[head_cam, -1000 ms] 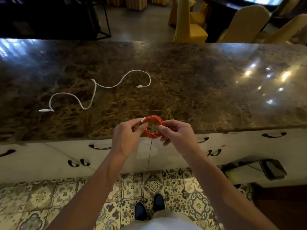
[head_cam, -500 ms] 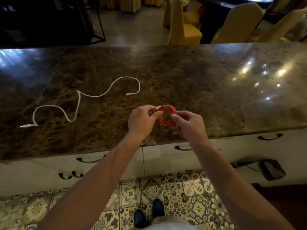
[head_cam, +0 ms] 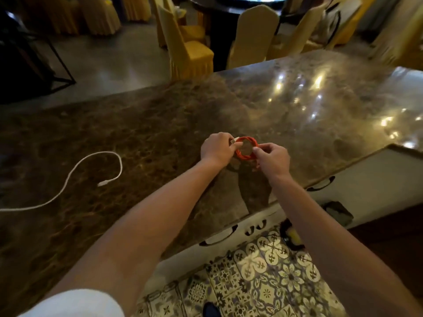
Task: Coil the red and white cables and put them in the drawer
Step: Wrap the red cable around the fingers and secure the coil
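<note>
Red cable (head_cam: 246, 150) at frame centre, now fully coiled, over the worktop (head_cam: 160, 124). Left hand (head_cam: 216, 148) and right hand (head_cam: 272, 159) pinching opposite sides. White cable (head_cam: 75, 170) at left, still uncoiled; next for coiling.

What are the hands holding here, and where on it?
Both hold the coiled red cable: the left hand pinches its left side by the plug end, the right hand pinches its right side.
</note>
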